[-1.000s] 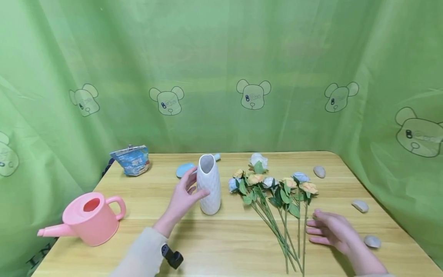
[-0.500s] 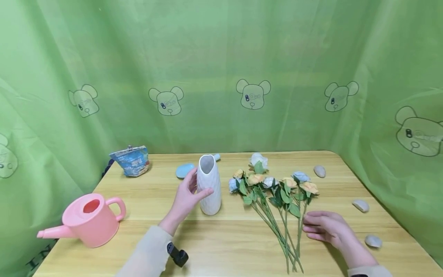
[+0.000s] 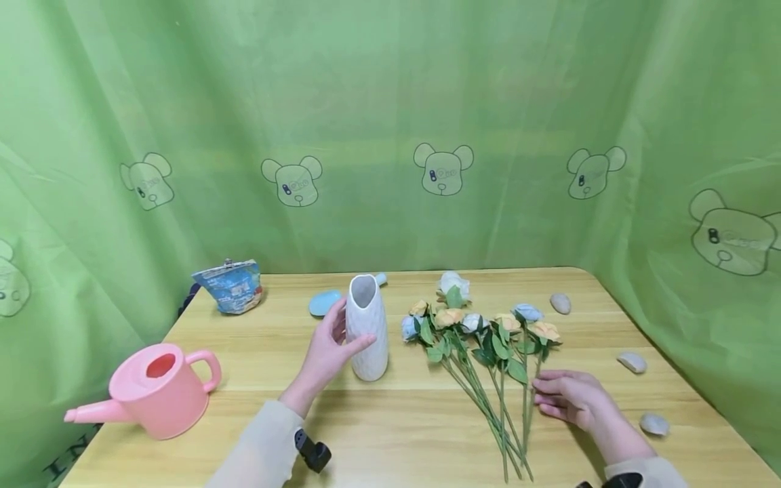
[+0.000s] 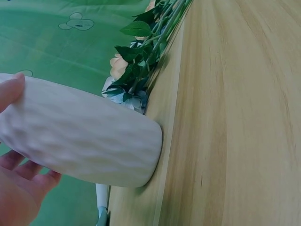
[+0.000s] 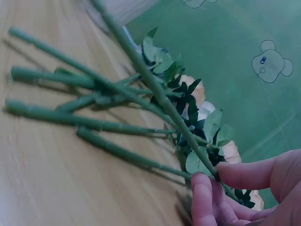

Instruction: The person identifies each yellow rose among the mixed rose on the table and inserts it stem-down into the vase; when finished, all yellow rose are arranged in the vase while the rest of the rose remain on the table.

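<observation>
Watering can, pink, on the bench, handle turned inward. Left hand: thumb and fingers hold the white vase around its side, presumably to steady it; the vase stands upright, mouth uppermost. Flowers: laid right of the vase, blooms far and stem ends near, probably for easy reach. Right hand: thumb and fingers pinch one stem, which passes above the others.

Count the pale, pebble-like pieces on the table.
3, along the right of the table: far piece, middle piece and near piece, right of the right hand. Others may be hidden.
</observation>
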Available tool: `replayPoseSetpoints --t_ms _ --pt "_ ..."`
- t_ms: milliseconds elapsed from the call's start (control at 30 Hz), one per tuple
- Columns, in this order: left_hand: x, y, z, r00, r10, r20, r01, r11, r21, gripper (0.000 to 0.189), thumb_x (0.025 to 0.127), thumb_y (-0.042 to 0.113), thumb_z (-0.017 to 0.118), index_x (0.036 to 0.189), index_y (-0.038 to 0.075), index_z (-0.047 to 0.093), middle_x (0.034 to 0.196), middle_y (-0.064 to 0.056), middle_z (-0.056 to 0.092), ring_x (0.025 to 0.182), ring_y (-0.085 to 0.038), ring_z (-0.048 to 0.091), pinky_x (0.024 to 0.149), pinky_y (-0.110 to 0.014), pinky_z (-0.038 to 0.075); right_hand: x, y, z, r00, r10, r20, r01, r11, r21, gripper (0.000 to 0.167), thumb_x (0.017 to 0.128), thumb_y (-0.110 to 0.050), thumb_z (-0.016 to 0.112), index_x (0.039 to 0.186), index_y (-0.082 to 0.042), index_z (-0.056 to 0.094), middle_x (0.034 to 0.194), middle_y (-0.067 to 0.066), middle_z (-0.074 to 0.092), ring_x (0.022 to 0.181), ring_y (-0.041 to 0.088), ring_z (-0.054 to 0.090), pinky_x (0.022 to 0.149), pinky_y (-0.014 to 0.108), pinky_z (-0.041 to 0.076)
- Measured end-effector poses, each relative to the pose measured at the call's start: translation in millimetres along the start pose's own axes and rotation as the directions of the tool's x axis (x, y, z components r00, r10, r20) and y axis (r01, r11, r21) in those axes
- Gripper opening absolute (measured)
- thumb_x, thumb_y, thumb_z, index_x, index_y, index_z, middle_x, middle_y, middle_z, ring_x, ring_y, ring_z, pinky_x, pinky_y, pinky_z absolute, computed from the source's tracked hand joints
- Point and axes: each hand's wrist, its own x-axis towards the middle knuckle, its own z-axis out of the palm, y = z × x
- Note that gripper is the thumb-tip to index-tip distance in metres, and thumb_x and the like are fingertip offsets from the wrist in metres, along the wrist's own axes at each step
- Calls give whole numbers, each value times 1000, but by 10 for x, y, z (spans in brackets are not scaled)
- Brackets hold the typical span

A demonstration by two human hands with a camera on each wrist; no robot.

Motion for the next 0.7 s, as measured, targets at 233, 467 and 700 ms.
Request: replayPoseSetpoints --t_ms 233,467,700 --pt "-1 6 -3 1000 -2 8 2 1000 -8 80 77 6 75 143 2 29 136 -21 44 124 -32 44 103 -44 34 -97 -131 31 997 -53 50 49 995 90 47 82 2 66 122 2 41 82 10 63 73 21 62 74 36 55" --pt "2 -8 -2 1000 -4 -12 5 1000 13 78 76 6 76 141 3 33 136 -20 45 123 -32 44 102 -43 35 -269 -603 252 969 -243 52 240 969 56 50 82 -3 69 122 -7 40 86 5 64 76 19 64 75 35 55" --pt "-7 7 12 1000 -4 -25 5 1000 19 77 76 8 77 140 3 34 135 -21 45 122 -33 45 100 -44 37 -392 -1130 806 896 -440 51 441 897 -8 42 82 -1 68 117 -11 47 94 7 60 75 20 64 73 35 55"
